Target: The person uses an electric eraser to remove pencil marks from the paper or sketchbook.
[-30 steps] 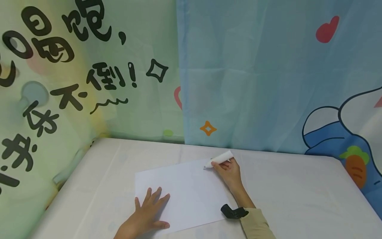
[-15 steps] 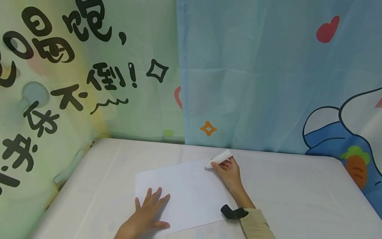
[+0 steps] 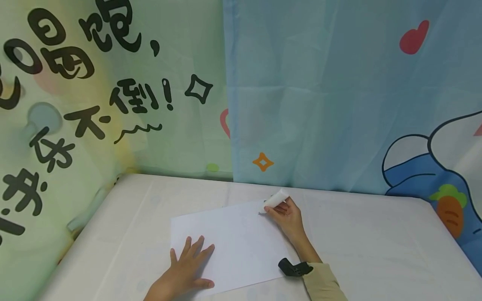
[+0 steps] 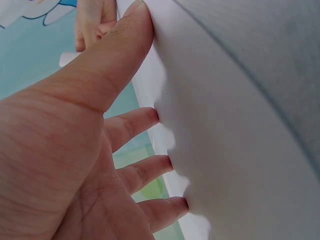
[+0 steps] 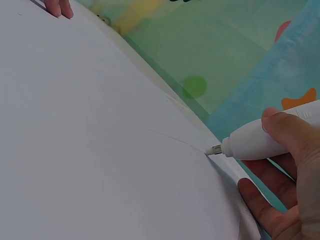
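Observation:
A white sheet of paper (image 3: 241, 251) lies at a slant on the table. My left hand (image 3: 182, 269) rests on its left part with fingers spread; the left wrist view shows the thumb and fingertips touching the sheet. Near the far right corner my right hand (image 3: 290, 221) grips a thick white pen-shaped tool (image 5: 255, 142) between thumb and fingers. Its narrow metal tip (image 5: 214, 150) meets the paper close to the edge. A faint thin line (image 5: 175, 138) runs leftward from that tip. The tool's rear end is cut off in the right wrist view.
A white cloth covers the table (image 3: 376, 238), whose back edge lies just beyond the paper. Printed curtains (image 3: 320, 104) hang behind and at the left. A black band or mount (image 3: 295, 267) sits on my right wrist at the beige sleeve (image 3: 324, 284).
The pen-shaped tool's rear end has swung slightly left, so it stands a little steeper. My right hand has shifted slightly left; my left hand and the paper stay in place.

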`<state>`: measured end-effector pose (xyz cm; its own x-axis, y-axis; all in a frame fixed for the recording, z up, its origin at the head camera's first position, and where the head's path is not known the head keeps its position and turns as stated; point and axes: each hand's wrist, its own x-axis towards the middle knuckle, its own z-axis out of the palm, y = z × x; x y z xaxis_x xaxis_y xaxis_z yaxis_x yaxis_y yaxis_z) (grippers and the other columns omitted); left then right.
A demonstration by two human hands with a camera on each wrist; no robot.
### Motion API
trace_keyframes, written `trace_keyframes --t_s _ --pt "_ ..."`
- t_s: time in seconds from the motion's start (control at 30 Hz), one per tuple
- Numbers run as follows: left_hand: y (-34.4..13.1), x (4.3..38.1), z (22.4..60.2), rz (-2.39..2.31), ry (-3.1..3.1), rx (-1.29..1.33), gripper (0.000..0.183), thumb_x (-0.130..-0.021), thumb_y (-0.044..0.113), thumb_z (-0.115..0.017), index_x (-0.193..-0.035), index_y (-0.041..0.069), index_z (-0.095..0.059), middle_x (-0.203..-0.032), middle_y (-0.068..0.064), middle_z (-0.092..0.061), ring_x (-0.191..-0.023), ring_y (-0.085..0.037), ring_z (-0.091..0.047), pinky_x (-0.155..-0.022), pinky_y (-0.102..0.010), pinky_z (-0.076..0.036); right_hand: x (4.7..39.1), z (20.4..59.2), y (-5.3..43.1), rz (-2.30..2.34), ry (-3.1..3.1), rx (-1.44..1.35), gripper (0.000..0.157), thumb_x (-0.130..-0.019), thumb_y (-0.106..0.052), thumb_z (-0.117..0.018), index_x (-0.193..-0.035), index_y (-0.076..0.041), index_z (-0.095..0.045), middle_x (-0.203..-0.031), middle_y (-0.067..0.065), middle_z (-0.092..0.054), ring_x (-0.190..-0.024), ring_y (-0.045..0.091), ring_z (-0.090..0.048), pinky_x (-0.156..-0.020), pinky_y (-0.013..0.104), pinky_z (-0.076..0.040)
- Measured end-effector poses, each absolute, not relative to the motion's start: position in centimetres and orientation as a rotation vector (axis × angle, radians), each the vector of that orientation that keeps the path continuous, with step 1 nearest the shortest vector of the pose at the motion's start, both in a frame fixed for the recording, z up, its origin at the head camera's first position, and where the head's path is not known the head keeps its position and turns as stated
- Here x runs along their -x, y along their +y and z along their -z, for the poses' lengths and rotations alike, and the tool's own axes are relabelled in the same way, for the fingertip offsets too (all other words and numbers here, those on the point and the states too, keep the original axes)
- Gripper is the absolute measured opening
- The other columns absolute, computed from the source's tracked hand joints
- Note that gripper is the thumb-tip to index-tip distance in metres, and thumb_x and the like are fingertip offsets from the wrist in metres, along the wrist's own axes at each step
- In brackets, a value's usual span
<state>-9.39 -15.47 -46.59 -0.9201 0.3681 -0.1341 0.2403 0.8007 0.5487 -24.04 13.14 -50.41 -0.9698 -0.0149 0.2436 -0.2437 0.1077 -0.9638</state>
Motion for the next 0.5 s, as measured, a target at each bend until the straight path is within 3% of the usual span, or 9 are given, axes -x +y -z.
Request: trace_keyframes --t_s 0.5 --pt "-15.34 9.42 46.52 -0.771 2.75 -0.444 0.086 -0.078 0.04 -0.077 -0.145 0.003 -0.039 -0.154 -0.03 -0.024 -0.139 -0.061 -0.01 -0.093 -0.085 -0.006 23.76 49.83 13.11 -2.005 -2.215 -0.273 0.047 -0.082 0.008 -0.072 -0.123 0.012 -0.05 -0.114 0.035 -0.062 -0.089 -0.004 -0.063 -0.08 0.014 -0.051"
